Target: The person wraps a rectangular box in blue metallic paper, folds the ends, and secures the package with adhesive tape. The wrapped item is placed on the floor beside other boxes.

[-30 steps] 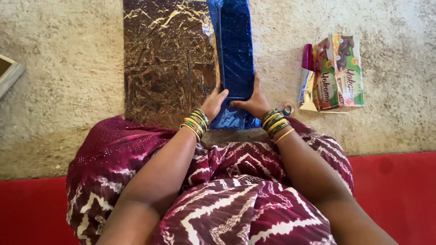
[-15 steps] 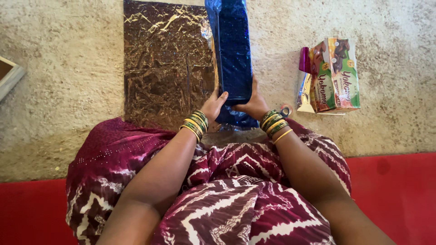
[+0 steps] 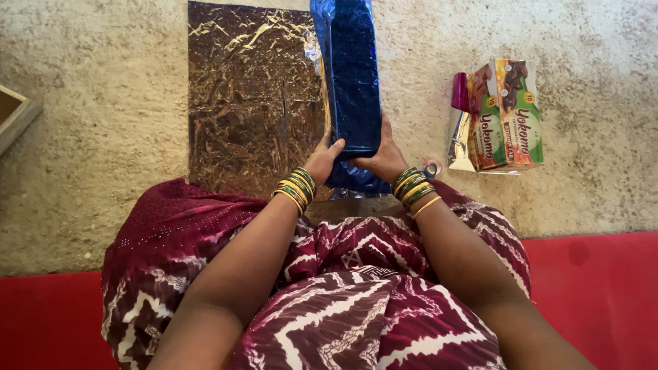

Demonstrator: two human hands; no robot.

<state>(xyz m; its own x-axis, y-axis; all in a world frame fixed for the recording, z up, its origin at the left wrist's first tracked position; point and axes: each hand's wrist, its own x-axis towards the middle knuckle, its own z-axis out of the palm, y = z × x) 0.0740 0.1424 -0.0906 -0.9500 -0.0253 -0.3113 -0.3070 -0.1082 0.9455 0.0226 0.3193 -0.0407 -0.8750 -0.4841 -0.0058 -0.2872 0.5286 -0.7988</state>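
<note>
Now, both hands are on the long blue box (image 3: 354,75), which stands on its near end on the beige carpet (image 3: 103,137), right beside the crinkled foil sheet (image 3: 253,96). The left hand (image 3: 321,159) has its fingers curled round the box's lower left corner; the right hand (image 3: 384,156) cups the lower right edge, so both are closed on it. It looks stiff and light, with a glossy wrap that could slip, so the bottom corners seem the sound place to grip. Against half a second ago, the box has barely moved and the hands hold the same spots. The colourful carton (image 3: 506,113) lies well apart on the right.
</note>
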